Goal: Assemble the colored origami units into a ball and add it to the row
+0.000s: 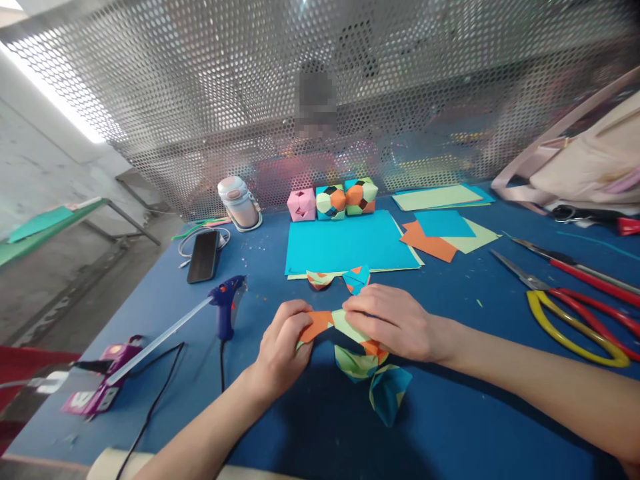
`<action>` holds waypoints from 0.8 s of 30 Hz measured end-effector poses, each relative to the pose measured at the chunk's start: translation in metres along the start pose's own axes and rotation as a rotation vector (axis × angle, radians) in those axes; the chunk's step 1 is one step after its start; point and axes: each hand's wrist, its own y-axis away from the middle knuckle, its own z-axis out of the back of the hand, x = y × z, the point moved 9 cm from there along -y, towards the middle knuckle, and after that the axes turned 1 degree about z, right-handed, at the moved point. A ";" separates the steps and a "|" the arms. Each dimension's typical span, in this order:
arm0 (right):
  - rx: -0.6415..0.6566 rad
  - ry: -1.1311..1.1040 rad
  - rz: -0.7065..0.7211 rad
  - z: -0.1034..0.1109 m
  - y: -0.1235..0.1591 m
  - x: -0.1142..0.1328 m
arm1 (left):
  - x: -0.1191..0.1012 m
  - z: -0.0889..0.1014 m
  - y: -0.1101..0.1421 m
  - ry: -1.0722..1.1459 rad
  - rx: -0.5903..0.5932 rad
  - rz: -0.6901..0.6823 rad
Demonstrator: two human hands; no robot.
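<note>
Both hands hold a folded-paper model [345, 325] of joined orange, pale green and blue units, just above the blue table. My left hand [285, 343] pinches the orange unit at its left end. Closed over the pale green part, my right hand [395, 321] grips the other side. Below the right hand, further pale green and blue units of the model hang down, with a dark opening between them. Beyond the hands lie two loose folded units, one pale green and orange [320, 279], the other blue [357, 279]. Some fingertips are hidden by the paper.
Paper balls [331, 202] stand behind a blue paper stack [345, 243]. Cut squares [445, 224] lie right of it, with large scissors [565, 300] nearer. At left are a hot glue gun [226, 307], power strip [107, 380], phone [204, 256] and bottle [239, 200].
</note>
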 end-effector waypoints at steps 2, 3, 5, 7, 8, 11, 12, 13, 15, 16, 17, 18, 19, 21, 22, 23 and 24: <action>-0.002 0.003 -0.018 -0.003 0.000 0.000 | -0.003 -0.003 0.000 -0.009 0.008 0.011; 0.000 0.004 -0.030 -0.004 0.001 0.000 | -0.004 -0.005 0.000 -0.011 0.018 0.016; 0.012 0.000 -0.057 -0.006 0.002 -0.002 | -0.004 -0.008 -0.001 -0.012 0.041 0.024; 0.029 -0.017 -0.077 -0.008 0.004 -0.004 | -0.004 -0.008 -0.001 -0.010 0.047 0.025; 0.038 -0.027 -0.081 -0.009 0.006 -0.004 | -0.004 -0.007 -0.001 -0.010 0.046 0.022; 0.026 -0.059 -0.082 -0.010 0.009 -0.004 | -0.004 -0.007 0.001 -0.009 0.049 0.009; 0.022 -0.070 -0.083 -0.010 0.010 -0.004 | -0.003 -0.008 0.003 -0.009 0.056 0.008; 0.021 -0.081 -0.085 -0.011 0.011 -0.003 | -0.003 -0.009 0.005 -0.009 0.064 0.008; 0.011 -0.100 -0.081 -0.011 0.011 -0.002 | -0.002 -0.013 0.007 -0.010 0.080 0.014; 0.008 -0.106 -0.078 -0.011 0.010 -0.002 | -0.001 -0.014 0.008 -0.008 0.085 0.018; 0.006 -0.109 -0.077 -0.010 0.010 -0.002 | -0.001 -0.015 0.009 -0.005 0.086 0.023; 0.007 -0.113 -0.081 -0.010 0.009 -0.002 | -0.001 -0.015 0.008 0.001 0.085 0.028; 0.017 -0.121 -0.088 -0.010 0.009 -0.003 | -0.002 -0.015 0.007 0.012 0.081 0.032; 0.042 -0.157 -0.136 -0.013 0.008 -0.009 | -0.002 -0.013 0.004 0.063 0.075 0.049; 0.044 -0.189 -0.179 -0.014 0.009 -0.014 | 0.000 -0.013 0.002 0.116 0.092 0.075; 0.040 -0.226 -0.236 -0.016 0.009 -0.020 | 0.003 -0.015 0.000 0.200 0.124 0.126; 0.033 -0.266 -0.305 -0.018 0.011 -0.027 | 0.009 -0.017 0.000 0.315 0.164 0.205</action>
